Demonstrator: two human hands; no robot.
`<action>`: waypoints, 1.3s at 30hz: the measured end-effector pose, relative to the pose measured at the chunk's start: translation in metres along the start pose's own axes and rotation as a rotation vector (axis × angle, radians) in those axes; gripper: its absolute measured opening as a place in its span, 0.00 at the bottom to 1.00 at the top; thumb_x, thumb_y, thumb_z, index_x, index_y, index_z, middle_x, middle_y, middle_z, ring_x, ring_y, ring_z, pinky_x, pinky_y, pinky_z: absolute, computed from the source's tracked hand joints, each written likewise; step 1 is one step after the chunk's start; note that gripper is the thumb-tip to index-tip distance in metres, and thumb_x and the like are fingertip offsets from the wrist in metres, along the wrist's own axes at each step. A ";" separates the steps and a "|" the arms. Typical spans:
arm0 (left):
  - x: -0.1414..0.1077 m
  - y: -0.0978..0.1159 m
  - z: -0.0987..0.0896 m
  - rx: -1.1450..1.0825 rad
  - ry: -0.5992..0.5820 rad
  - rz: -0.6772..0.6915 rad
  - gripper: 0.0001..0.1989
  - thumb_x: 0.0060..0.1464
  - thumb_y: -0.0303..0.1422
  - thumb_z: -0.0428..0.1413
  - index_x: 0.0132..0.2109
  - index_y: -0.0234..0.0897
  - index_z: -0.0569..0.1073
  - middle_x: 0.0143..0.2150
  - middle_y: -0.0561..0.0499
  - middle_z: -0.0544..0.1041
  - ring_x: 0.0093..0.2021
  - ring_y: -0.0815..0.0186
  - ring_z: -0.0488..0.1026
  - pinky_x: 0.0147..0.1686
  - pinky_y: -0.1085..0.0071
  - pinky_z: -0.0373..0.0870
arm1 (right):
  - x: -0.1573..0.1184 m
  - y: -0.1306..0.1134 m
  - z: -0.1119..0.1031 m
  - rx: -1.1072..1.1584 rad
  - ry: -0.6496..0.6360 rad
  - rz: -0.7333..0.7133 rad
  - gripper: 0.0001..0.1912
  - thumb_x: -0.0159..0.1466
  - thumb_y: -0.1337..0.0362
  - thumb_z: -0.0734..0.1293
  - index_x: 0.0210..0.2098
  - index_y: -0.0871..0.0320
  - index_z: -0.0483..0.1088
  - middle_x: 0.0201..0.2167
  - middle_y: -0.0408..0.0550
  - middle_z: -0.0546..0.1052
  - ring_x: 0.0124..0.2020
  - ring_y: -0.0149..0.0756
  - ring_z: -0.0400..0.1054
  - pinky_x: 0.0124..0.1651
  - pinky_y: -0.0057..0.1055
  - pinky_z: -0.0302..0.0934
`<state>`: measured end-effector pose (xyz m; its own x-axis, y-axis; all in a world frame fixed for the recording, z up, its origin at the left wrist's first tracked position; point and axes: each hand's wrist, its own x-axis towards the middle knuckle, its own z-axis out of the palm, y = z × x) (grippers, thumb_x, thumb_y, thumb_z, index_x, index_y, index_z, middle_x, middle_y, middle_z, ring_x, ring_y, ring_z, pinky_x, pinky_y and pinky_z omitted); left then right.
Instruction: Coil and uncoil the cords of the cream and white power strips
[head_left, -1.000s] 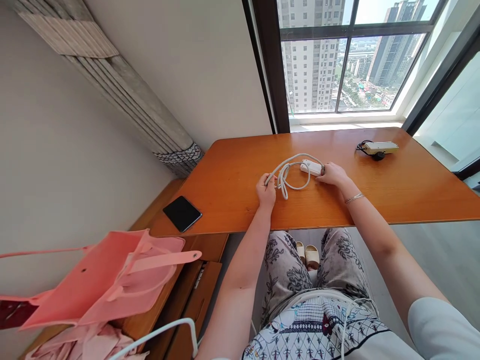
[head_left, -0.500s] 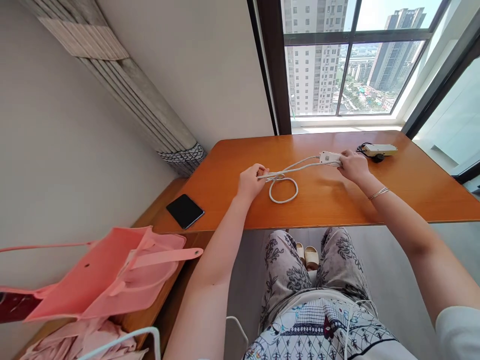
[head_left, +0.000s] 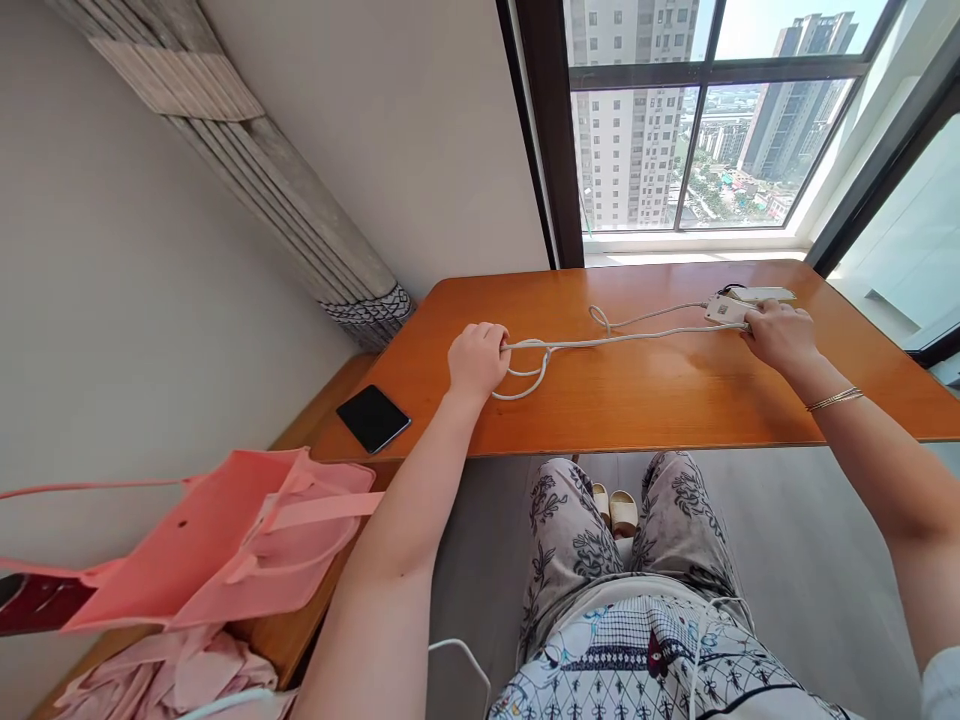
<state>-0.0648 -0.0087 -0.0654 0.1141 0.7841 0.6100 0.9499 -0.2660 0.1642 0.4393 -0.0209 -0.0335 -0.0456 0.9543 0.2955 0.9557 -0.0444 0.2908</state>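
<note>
On my feed the cable point(head_left: 649, 335) shows white, and so does the power strip point(head_left: 724, 309), which carries a small dark-patterned square. Beneath them I see an orange-brown table point(head_left: 600, 425) with faint wood grain. The box point(head_left: 763, 294) beyond is cream, the tablet point(head_left: 373, 418) black. At my left I get a coral-pink bag point(head_left: 217, 530) above paler pink cloth point(head_left: 172, 675). The curtain point(head_left: 292, 215) is grey with a beige band and a black-and-white patterned strip. I read dark leafy sprigs on greyish trousers point(head_left: 574, 525), navy, red and black motifs on the white top point(head_left: 615, 640), and cream slippers point(head_left: 624, 513).
</note>
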 end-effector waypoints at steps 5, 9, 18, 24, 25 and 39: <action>-0.004 0.001 0.008 0.009 -0.122 -0.078 0.05 0.56 0.30 0.53 0.37 0.42 0.74 0.31 0.44 0.80 0.33 0.53 0.76 0.39 0.59 0.67 | -0.013 0.007 0.003 -0.011 -0.033 0.007 0.21 0.71 0.58 0.59 0.52 0.63 0.78 0.56 0.66 0.74 0.49 0.52 0.70 0.44 0.41 0.58; -0.008 0.001 0.008 -0.149 -0.217 -0.203 0.07 0.55 0.40 0.58 0.34 0.43 0.75 0.30 0.47 0.80 0.29 0.57 0.74 0.29 0.66 0.62 | -0.020 0.018 0.000 0.004 -0.062 0.041 0.22 0.71 0.58 0.59 0.53 0.63 0.77 0.54 0.68 0.74 0.47 0.51 0.69 0.42 0.40 0.57; -0.022 0.009 -0.003 -0.549 -0.724 -0.010 0.22 0.47 0.57 0.61 0.26 0.42 0.74 0.24 0.52 0.73 0.24 0.64 0.68 0.25 0.69 0.62 | -0.033 0.048 0.014 -0.008 -0.144 0.156 0.20 0.72 0.57 0.61 0.53 0.62 0.78 0.55 0.68 0.74 0.46 0.49 0.68 0.40 0.41 0.53; -0.025 0.012 -0.007 -0.357 -0.741 0.245 0.26 0.55 0.58 0.54 0.23 0.42 0.67 0.25 0.50 0.72 0.30 0.60 0.70 0.45 0.60 0.68 | -0.041 0.067 0.014 -0.016 -0.069 0.187 0.19 0.72 0.59 0.60 0.51 0.61 0.79 0.55 0.69 0.74 0.45 0.50 0.67 0.38 0.41 0.51; -0.025 0.012 -0.007 -0.295 -0.710 0.266 0.26 0.55 0.57 0.54 0.23 0.42 0.66 0.25 0.49 0.73 0.31 0.59 0.70 0.47 0.59 0.67 | -0.041 0.069 0.013 -0.020 -0.067 0.192 0.20 0.72 0.59 0.59 0.51 0.62 0.79 0.55 0.69 0.74 0.45 0.50 0.67 0.39 0.41 0.50; -0.020 -0.042 -0.006 0.250 -0.567 0.138 0.14 0.58 0.29 0.50 0.42 0.39 0.80 0.44 0.41 0.85 0.48 0.51 0.81 0.48 0.58 0.71 | -0.057 0.098 0.016 -0.126 -0.070 0.257 0.20 0.74 0.58 0.58 0.53 0.62 0.77 0.61 0.67 0.71 0.50 0.51 0.66 0.38 0.40 0.50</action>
<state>-0.1083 -0.0163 -0.0799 0.3116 0.9454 0.0956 0.9469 -0.3005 -0.1143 0.5407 -0.0751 -0.0361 0.2176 0.9247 0.3123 0.8894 -0.3197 0.3267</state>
